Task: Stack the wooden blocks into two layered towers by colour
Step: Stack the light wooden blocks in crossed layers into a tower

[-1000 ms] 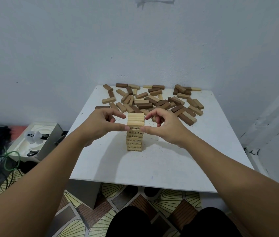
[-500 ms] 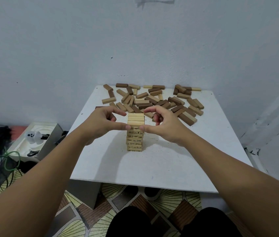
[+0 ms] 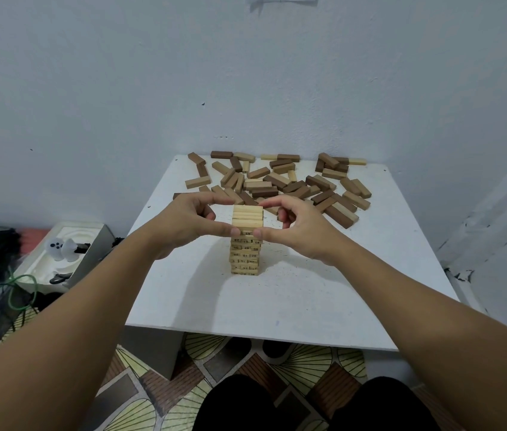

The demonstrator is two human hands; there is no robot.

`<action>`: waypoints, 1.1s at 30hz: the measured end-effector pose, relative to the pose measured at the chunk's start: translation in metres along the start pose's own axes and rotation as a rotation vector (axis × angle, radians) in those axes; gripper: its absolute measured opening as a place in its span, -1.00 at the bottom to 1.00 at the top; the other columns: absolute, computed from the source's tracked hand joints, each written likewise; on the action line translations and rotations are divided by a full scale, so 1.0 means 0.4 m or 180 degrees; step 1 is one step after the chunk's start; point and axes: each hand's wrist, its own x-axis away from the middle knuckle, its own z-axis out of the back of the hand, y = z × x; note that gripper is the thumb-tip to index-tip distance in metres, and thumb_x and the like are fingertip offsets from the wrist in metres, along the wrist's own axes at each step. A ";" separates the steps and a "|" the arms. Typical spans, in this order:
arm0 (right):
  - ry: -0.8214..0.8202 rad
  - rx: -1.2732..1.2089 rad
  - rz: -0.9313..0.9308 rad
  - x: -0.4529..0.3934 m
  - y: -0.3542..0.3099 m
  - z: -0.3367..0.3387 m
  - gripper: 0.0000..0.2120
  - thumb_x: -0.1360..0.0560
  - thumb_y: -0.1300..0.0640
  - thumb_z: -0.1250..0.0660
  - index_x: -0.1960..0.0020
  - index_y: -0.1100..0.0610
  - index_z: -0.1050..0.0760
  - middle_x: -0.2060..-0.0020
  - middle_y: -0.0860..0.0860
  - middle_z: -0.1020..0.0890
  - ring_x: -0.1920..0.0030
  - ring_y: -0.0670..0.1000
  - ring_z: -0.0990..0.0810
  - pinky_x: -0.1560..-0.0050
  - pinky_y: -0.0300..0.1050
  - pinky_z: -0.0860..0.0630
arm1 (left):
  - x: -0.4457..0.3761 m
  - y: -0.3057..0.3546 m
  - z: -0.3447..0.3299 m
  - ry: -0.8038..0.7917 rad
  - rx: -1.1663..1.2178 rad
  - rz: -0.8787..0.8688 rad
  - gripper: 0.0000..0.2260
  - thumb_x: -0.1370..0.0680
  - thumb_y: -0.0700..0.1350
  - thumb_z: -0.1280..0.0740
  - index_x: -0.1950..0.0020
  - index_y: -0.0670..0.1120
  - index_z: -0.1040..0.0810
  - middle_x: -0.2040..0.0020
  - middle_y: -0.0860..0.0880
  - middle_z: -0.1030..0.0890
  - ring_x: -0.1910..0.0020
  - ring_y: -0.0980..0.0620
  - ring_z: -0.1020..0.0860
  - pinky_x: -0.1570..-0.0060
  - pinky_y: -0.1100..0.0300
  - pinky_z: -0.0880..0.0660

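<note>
1. One white desk [image 3: 292, 306], matte and speckled, carries everything.
2. Loose blocks [image 3: 280, 181], smooth light and dark wood, lie scattered along its far edge.
3. Pale tower [image 3: 246, 244] stands mid-desk; squaring its top layer seems the current step.
4. Left hand [image 3: 190, 225] and right hand [image 3: 301, 228] pinch that layer; next, fetch another pale block.

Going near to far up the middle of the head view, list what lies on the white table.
Near edge of the white table → light block tower, pinched at its top layer by the left hand and right hand → scattered loose blocks → wall.
</note>
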 end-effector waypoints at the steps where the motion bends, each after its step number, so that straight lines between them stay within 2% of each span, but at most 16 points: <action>1: 0.0001 -0.0002 -0.0004 0.000 0.000 0.000 -0.48 -0.39 -0.14 -0.62 -0.30 -0.18 -0.57 0.12 -0.04 -0.44 0.20 -0.10 -0.40 0.18 -0.12 -0.42 | -0.001 0.001 0.000 -0.0019 -0.0010 -0.0001 -0.52 -0.39 -0.15 -0.64 -0.28 0.10 -0.67 0.34 0.04 -0.34 0.28 0.13 -0.41 0.06 0.19 -0.42; 6: -0.0011 -0.0010 -0.0013 -0.001 0.003 -0.001 -0.49 -0.39 -0.15 -0.62 -0.29 -0.17 -0.57 0.13 -0.04 -0.44 0.20 -0.09 -0.41 0.19 -0.12 -0.42 | -0.006 0.000 -0.003 -0.0057 0.0013 -0.0006 -0.57 -0.39 -0.16 -0.64 -0.21 0.12 -0.70 0.36 0.05 -0.34 0.24 0.06 -0.38 0.06 0.12 -0.40; 16: -0.0040 -0.0055 -0.0090 0.001 0.001 -0.001 -0.51 -0.41 -0.10 -0.61 -0.28 -0.15 -0.56 0.14 -0.03 -0.44 0.20 -0.09 -0.40 0.21 -0.13 -0.41 | -0.004 0.003 -0.008 -0.0057 0.0044 -0.0021 -0.60 -0.41 -0.18 -0.62 -0.18 0.12 -0.70 0.37 0.07 -0.36 0.29 0.13 -0.38 0.24 0.28 -0.39; 24: -0.0070 -0.0083 -0.0102 0.001 0.002 0.000 -0.51 -0.39 -0.11 -0.62 -0.27 -0.18 -0.56 0.14 -0.03 -0.43 0.21 -0.09 -0.40 0.20 -0.13 -0.42 | -0.004 -0.001 0.002 -0.0082 0.0020 0.0012 -0.51 -0.38 -0.18 -0.64 -0.26 0.07 -0.67 0.35 0.06 -0.37 0.29 0.16 -0.44 0.01 0.17 -0.47; 28: -0.0097 -0.0144 -0.0113 0.006 0.008 0.002 -0.48 -0.39 -0.14 -0.62 -0.29 -0.20 -0.54 0.13 -0.02 -0.43 0.21 -0.09 -0.40 0.19 -0.15 -0.42 | 0.000 -0.003 0.010 -0.0066 0.0041 0.0047 -0.42 -0.27 -0.07 -0.69 -0.27 0.08 -0.66 0.30 0.00 -0.36 0.20 0.04 -0.41 -0.06 0.09 -0.43; 31: -0.0062 -0.0234 -0.0119 0.011 0.013 0.003 -0.53 -0.41 -0.24 -0.56 -0.27 -0.23 -0.55 0.14 -0.02 -0.45 0.19 -0.08 -0.42 0.13 -0.11 -0.44 | 0.010 0.010 0.012 0.0025 0.0141 -0.0016 -0.44 -0.27 -0.02 -0.67 -0.25 0.09 -0.66 0.24 -0.06 -0.35 0.18 0.02 -0.38 0.05 0.15 -0.38; 33: 0.0023 -0.0299 -0.0087 0.016 0.013 0.008 -0.66 -0.49 -0.24 -0.47 -0.23 -0.22 -0.56 0.16 -0.04 -0.47 0.20 -0.12 -0.44 0.10 -0.10 -0.46 | 0.011 0.026 0.006 0.0139 0.0101 -0.0088 -0.53 -0.35 0.02 -0.63 -0.25 0.08 -0.66 0.26 0.00 -0.36 0.22 0.09 -0.37 0.16 0.23 -0.35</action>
